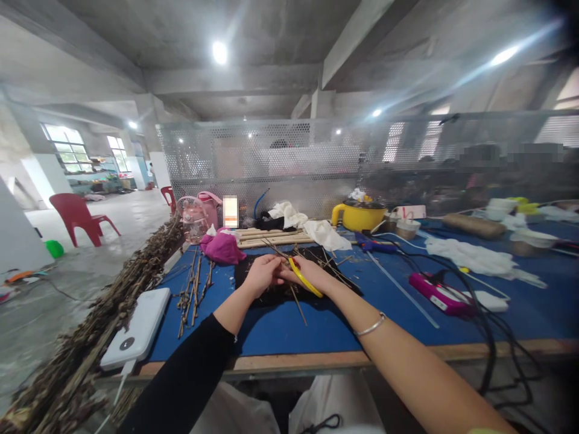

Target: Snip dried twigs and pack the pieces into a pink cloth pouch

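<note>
Both my hands meet over a black cloth on the blue table. My left hand is closed, its fingers pinching thin brown twigs that lie on the cloth. My right hand is closed around a yellow-handled tool, whose handle runs down past my wrist. The fingertips of the two hands touch. A silver bracelet sits on my right forearm. A black sleeve covers my left arm.
A white power bank lies at the table's left edge beside a long pile of dry branches. Loose twigs, a pink cloth, wooden sticks, a yellow pot, a pink device and black cables surround the cloth.
</note>
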The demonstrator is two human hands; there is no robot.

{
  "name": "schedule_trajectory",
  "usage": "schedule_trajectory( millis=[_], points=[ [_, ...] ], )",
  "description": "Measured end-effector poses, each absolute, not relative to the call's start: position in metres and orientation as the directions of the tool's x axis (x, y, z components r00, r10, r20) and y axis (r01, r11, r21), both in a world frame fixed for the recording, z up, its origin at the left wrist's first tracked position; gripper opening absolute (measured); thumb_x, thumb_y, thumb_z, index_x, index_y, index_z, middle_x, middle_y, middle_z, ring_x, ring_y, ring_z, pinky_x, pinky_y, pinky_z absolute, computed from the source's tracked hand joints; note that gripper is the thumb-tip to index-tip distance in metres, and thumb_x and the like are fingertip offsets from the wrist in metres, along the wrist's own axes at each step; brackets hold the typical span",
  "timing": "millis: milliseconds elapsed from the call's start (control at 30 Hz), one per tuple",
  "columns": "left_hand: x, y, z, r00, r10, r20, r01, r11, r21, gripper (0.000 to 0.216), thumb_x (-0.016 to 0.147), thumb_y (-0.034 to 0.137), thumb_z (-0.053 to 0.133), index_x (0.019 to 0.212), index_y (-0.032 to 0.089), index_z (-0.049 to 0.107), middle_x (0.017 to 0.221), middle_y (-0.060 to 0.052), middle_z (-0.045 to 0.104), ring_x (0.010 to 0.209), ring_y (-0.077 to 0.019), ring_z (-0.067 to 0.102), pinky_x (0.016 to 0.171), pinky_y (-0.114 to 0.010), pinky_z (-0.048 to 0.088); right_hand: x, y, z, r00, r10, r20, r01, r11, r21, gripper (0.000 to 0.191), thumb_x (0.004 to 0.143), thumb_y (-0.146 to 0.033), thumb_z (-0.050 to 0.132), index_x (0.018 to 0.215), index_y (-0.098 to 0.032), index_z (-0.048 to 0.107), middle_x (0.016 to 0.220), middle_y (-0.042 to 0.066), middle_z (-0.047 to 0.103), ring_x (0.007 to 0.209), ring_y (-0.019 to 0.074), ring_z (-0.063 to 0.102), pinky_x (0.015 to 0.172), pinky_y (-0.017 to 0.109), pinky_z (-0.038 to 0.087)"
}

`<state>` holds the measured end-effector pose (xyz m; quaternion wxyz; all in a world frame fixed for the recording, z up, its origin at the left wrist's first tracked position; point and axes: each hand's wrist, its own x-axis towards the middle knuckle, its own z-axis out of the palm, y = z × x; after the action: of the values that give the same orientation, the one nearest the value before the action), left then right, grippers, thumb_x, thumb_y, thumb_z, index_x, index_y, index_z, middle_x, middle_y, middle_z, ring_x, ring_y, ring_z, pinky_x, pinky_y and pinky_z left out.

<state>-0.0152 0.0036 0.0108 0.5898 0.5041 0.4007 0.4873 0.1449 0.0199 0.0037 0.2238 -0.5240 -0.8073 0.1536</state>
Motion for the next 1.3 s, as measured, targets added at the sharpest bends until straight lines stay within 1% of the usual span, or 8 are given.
schedule_trajectory(
  millis=[167,267,467,633,833,1033,1200,1300],
  points=[
    [-0.013,0.001,0.013,0.200,0.980,0.014,-0.171,0.021,0.985,0.012,0.080,0.021,0.050,0.081,0.011,0.056,0.065,-0.004,0.062,0.048,-0.0076,0.056,0.041,-0.017,0.045,0.142,0.019,0.005,-0.283,0.930,0.233,0.819,0.361,-0.446,0.053,0.067,-0.063,0.057,0.094,-0.017,0.057,0.087,0.008,0.065,0.076,0.0199,0.060,0.060,0.024,0.037],
    [-0.012,0.001,0.012,0.187,0.982,-0.009,-0.141,0.036,0.989,0.018,0.081,0.029,0.052,0.083,0.012,0.057,0.063,-0.003,0.061,0.047,-0.0076,0.055,0.041,-0.017,0.045,0.141,0.018,0.007,-0.242,0.942,0.231,0.831,0.324,-0.451,0.048,0.067,-0.062,0.058,0.087,-0.018,0.058,0.082,0.007,0.065,0.071,0.0187,0.059,0.056,0.023,0.034],
    [-0.014,-0.002,0.011,0.241,0.969,-0.050,-0.128,0.083,0.988,0.032,0.079,0.043,0.053,0.083,0.012,0.060,0.066,-0.004,0.062,0.050,-0.0095,0.058,0.040,-0.016,0.042,0.144,0.020,0.006,-0.216,0.943,0.252,0.817,0.316,-0.482,0.048,0.067,-0.062,0.057,0.087,-0.019,0.058,0.082,0.007,0.064,0.070,0.0176,0.058,0.056,0.022,0.034],
    [-0.011,0.000,0.007,0.273,0.962,-0.019,-0.087,0.045,0.995,0.025,0.070,0.036,0.065,0.078,0.012,0.063,0.065,-0.003,0.062,0.052,-0.0078,0.057,0.042,-0.014,0.041,0.144,0.022,0.005,-0.210,0.948,0.240,0.839,0.301,-0.453,0.049,0.067,-0.065,0.054,0.084,-0.018,0.058,0.079,0.007,0.065,0.068,0.0179,0.058,0.054,0.023,0.034],
    [-0.012,0.004,0.003,0.290,0.957,0.013,-0.080,0.011,0.997,0.020,0.071,0.032,0.062,0.072,0.012,0.062,0.061,-0.001,0.059,0.049,-0.0058,0.054,0.041,-0.013,0.040,0.144,0.024,0.003,-0.214,0.952,0.220,0.837,0.295,-0.461,0.049,0.067,-0.065,0.054,0.078,-0.018,0.060,0.077,0.007,0.065,0.066,0.0175,0.058,0.052,0.022,0.033],
    [-0.014,0.005,0.001,0.285,0.958,0.014,-0.053,0.001,0.999,0.022,0.071,0.034,0.063,0.073,0.012,0.062,0.061,-0.002,0.060,0.052,-0.0069,0.055,0.042,-0.014,0.041,0.145,0.024,0.005,-0.246,0.952,0.180,0.818,0.303,-0.489,0.048,0.069,-0.063,0.052,0.079,-0.017,0.063,0.074,0.006,0.066,0.066,0.0188,0.060,0.053,0.023,0.035],
    [-0.014,0.004,0.003,0.298,0.955,0.012,-0.113,0.023,0.993,0.024,0.070,0.035,0.065,0.078,0.013,0.062,0.063,-0.001,0.059,0.051,-0.0063,0.055,0.043,-0.014,0.043,0.144,0.020,0.007,-0.247,0.948,0.199,0.840,0.312,-0.444,0.048,0.071,-0.061,0.053,0.091,-0.018,0.060,0.087,0.008,0.066,0.075,0.0198,0.060,0.057,0.023,0.036],
    [-0.013,0.003,0.005,0.287,0.958,0.000,-0.112,0.033,0.993,0.025,0.069,0.035,0.066,0.076,0.012,0.062,0.060,-0.001,0.058,0.047,-0.0055,0.053,0.042,-0.015,0.043,0.145,0.020,0.005,-0.296,0.938,0.181,0.813,0.347,-0.468,0.051,0.071,-0.059,0.055,0.098,-0.017,0.055,0.093,0.010,0.065,0.079,0.0202,0.060,0.061,0.024,0.038]
  ],
)
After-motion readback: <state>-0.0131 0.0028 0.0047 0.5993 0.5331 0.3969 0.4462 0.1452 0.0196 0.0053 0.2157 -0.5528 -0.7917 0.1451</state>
